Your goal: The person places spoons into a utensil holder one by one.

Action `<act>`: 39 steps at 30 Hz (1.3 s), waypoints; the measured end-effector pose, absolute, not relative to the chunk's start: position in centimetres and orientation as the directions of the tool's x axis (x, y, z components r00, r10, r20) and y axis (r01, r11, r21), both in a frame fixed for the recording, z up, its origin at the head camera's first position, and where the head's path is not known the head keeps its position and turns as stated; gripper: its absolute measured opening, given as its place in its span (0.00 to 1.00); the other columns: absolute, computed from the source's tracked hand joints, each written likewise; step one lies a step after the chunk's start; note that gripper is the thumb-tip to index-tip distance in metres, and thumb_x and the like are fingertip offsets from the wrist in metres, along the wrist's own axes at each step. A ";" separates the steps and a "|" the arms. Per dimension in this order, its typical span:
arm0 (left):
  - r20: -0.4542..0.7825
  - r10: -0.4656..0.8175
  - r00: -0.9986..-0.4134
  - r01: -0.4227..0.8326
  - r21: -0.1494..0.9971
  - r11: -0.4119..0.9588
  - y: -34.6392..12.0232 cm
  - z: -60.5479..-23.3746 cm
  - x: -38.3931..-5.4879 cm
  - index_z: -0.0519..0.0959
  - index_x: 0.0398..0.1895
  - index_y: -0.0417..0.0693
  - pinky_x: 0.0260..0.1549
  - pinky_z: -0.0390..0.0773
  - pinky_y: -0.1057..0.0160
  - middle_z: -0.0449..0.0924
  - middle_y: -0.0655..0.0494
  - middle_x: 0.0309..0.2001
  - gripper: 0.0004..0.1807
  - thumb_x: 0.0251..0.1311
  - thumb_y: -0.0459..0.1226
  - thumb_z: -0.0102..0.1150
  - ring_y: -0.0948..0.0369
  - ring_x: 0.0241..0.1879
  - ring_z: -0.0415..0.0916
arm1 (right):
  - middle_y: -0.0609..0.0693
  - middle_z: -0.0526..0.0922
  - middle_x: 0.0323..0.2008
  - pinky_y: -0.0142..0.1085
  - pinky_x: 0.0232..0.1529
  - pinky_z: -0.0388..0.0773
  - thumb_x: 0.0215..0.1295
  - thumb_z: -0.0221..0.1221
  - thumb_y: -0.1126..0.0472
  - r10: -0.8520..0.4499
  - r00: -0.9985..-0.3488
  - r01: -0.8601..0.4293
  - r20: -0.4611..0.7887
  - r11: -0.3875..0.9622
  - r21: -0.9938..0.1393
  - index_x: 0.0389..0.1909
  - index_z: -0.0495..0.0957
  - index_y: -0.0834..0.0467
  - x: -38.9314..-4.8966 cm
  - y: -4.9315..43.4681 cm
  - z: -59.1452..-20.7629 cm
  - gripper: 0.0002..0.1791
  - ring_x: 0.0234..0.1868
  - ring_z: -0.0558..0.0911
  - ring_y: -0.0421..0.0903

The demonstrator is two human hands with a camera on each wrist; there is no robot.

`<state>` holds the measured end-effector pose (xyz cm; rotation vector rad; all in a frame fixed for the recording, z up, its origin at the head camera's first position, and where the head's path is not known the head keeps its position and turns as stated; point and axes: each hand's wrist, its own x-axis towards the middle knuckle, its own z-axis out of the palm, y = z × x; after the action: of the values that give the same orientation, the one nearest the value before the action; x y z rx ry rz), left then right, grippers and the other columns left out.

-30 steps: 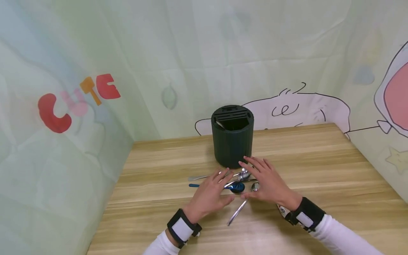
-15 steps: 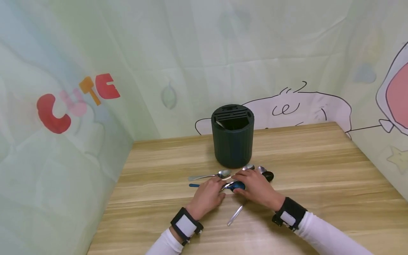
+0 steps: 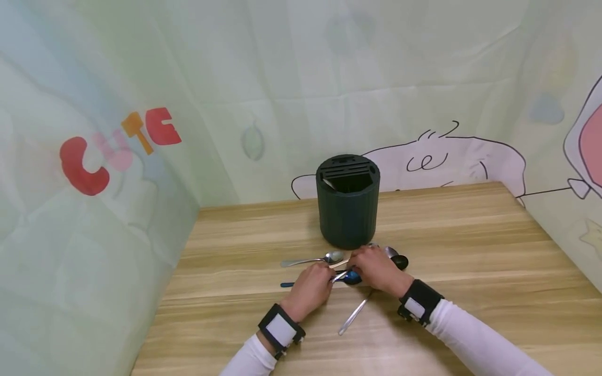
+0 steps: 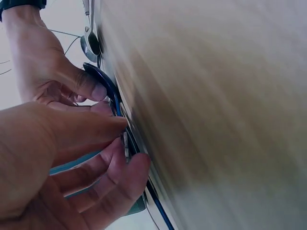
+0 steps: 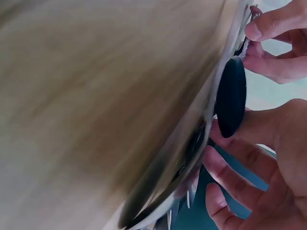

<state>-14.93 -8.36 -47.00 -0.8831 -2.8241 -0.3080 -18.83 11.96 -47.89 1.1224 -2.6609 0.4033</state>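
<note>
Several spoons lie bunched before a dark green holder (image 3: 348,219). My left hand (image 3: 308,292) pinches a thin silver spoon handle (image 4: 126,146) between thumb and fingers. Close on its right, my right hand (image 3: 378,269) is bent over the bunch with curled fingers. A blue spoon (image 3: 351,278) lies below the hands, its bowl (image 5: 232,96) covering the right thumb tip in the right wrist view. What the right fingers grip there is hidden. One silver spoon (image 3: 334,256) rests behind the left hand. Another silver handle (image 3: 354,316) points toward me.
The holder stands upright at the back, with slots and a wider opening on top. A black spoon bowl (image 3: 400,262) and a silver bowl (image 3: 391,251) lie right of my right hand. A printed cloth (image 3: 263,104) hangs behind the wooden table (image 3: 216,324).
Both hands have come down from spread fingers onto the spoons. My right hand has moved left, uncovering the black bowl. The blue spoon's handle end has shifted toward me.
</note>
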 end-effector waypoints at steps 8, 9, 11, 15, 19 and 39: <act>0.160 0.529 -0.833 0.553 0.216 0.805 -8.4 -47.1 -15.0 0.82 0.23 0.47 0.26 0.75 0.64 0.78 0.57 0.27 0.06 0.55 0.30 0.64 0.63 0.28 0.75 | 0.40 0.86 0.31 0.41 0.37 0.70 0.58 0.67 0.66 -0.660 -0.720 -0.694 0.215 0.691 -0.202 0.29 0.85 0.49 -18.9 11.3 -47.3 0.07 0.34 0.75 0.43; 0.154 0.523 -0.838 0.545 0.223 0.808 -8.5 -47.1 -15.1 0.81 0.23 0.47 0.26 0.75 0.65 0.78 0.58 0.27 0.06 0.56 0.31 0.64 0.63 0.28 0.75 | 0.41 0.85 0.31 0.40 0.37 0.69 0.58 0.67 0.65 -0.663 -0.718 -0.696 0.210 0.690 -0.199 0.29 0.85 0.49 -18.8 11.3 -47.3 0.06 0.34 0.74 0.43; 0.147 0.513 -0.846 0.534 0.240 0.811 -8.6 -47.1 -15.0 0.81 0.22 0.48 0.26 0.74 0.66 0.78 0.59 0.26 0.07 0.56 0.31 0.63 0.64 0.27 0.74 | 0.41 0.85 0.31 0.38 0.38 0.66 0.58 0.68 0.64 -0.668 -0.713 -0.701 0.211 0.689 -0.185 0.29 0.85 0.49 -18.7 11.3 -47.3 0.05 0.34 0.73 0.42; 0.146 0.517 -0.843 0.537 0.275 0.798 -8.9 -46.8 -15.0 0.80 0.23 0.49 0.27 0.72 0.68 0.77 0.61 0.25 0.06 0.56 0.31 0.64 0.65 0.26 0.72 | 0.40 0.85 0.32 0.38 0.38 0.63 0.57 0.69 0.61 -0.681 -0.681 -0.725 0.268 0.677 -0.124 0.28 0.86 0.48 -18.5 11.4 -47.0 0.04 0.35 0.72 0.42; 0.139 0.522 -0.841 0.537 0.333 0.776 -9.1 -46.2 -15.0 0.82 0.26 0.48 0.28 0.70 0.71 0.77 0.62 0.25 0.04 0.56 0.31 0.65 0.67 0.27 0.69 | 0.41 0.86 0.34 0.47 0.47 0.68 0.57 0.69 0.60 -0.688 -0.647 -0.741 0.329 0.669 -0.059 0.30 0.86 0.48 -18.2 11.6 -46.0 0.03 0.41 0.74 0.44; 0.267 0.353 -0.897 0.418 0.771 0.480 -8.5 -43.1 -13.4 0.84 0.36 0.42 0.31 0.80 0.74 0.85 0.55 0.28 0.03 0.60 0.31 0.65 0.70 0.28 0.77 | 0.52 0.64 0.69 0.50 0.71 0.65 0.62 0.67 0.61 0.040 -0.931 -0.349 0.363 0.195 -0.917 0.74 0.54 0.51 -14.5 12.2 -39.6 0.43 0.67 0.70 0.50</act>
<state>-13.36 -8.53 -43.11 -0.6889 -2.6402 -1.4074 -14.54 12.23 -39.60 0.2926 -2.1694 1.7934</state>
